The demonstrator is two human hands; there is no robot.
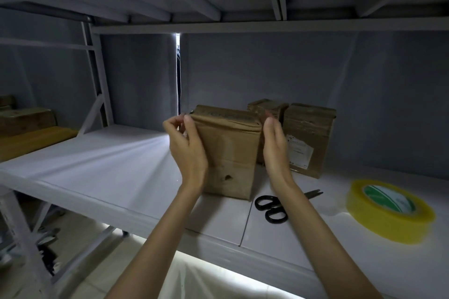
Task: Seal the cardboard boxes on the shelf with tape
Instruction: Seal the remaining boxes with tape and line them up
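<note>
Cardboard box [230, 153] upright on the white shelf [109, 165], framed by two bare hands.

The left hand [188, 150] lies against its left side with the thumb on the top corner, fingers curled loosely — the right hand [275, 143] stands flat beside its right side, fingers straight; contact unclear. Behind that hand stand two more boxes [308, 138]; beneath its wrist lie black scissors [272, 205], and further right a yellow tape roll [388, 209].

On the shelf [121, 165] I see one box [230, 153] in front, between my hands. Two more boxes [306, 138] stand behind it to the right. Scissors [272, 205] lie before them, with the tape roll [388, 211] farther right.
</note>
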